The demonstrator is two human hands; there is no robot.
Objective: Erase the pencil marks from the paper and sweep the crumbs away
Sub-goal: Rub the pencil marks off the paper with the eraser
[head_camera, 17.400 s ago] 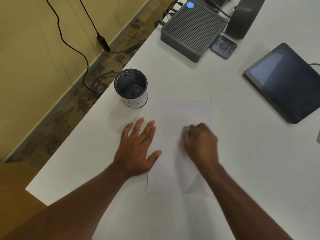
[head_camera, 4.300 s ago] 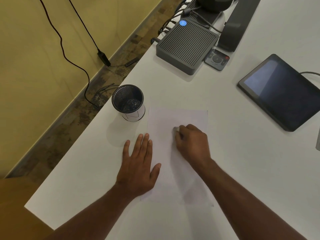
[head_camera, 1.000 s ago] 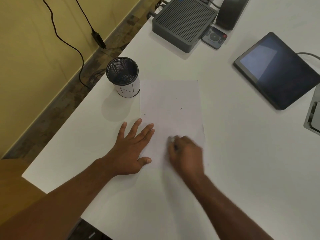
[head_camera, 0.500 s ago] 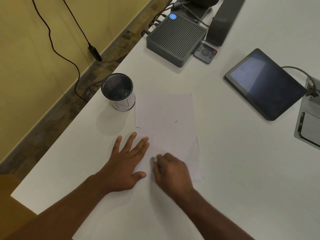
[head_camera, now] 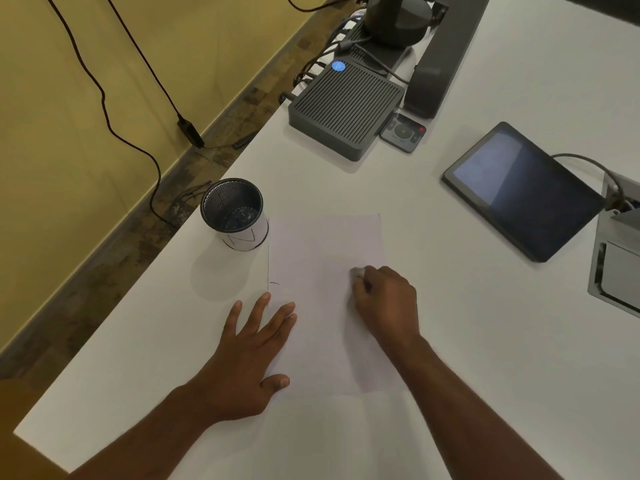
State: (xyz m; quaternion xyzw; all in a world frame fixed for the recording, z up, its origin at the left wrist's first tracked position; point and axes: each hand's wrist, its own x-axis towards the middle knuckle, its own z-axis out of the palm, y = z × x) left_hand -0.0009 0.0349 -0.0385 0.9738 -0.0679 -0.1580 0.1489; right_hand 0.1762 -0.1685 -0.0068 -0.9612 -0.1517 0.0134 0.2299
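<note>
A white sheet of paper (head_camera: 322,258) lies on the white table (head_camera: 485,341). A short pencil mark (head_camera: 274,283) shows near its left edge. My left hand (head_camera: 252,351) lies flat with spread fingers on the paper's left edge, pressing it down. My right hand (head_camera: 384,303) is on the right part of the sheet, its curled fingers pinching a small pale eraser (head_camera: 357,271) whose tip touches the paper. The hand and eraser are slightly blurred.
A black mesh pen cup (head_camera: 233,213) stands just left of the paper's top corner. Farther back are a ribbed grey box (head_camera: 346,105), a small remote (head_camera: 403,132) and a dark stand. A tablet (head_camera: 523,188) lies to the right, beside a metal cable hatch (head_camera: 616,268).
My right hand with the eraser has moved from the paper's lower middle up and to the right. The small mark seen there earlier no longer shows. My left hand stays put.
</note>
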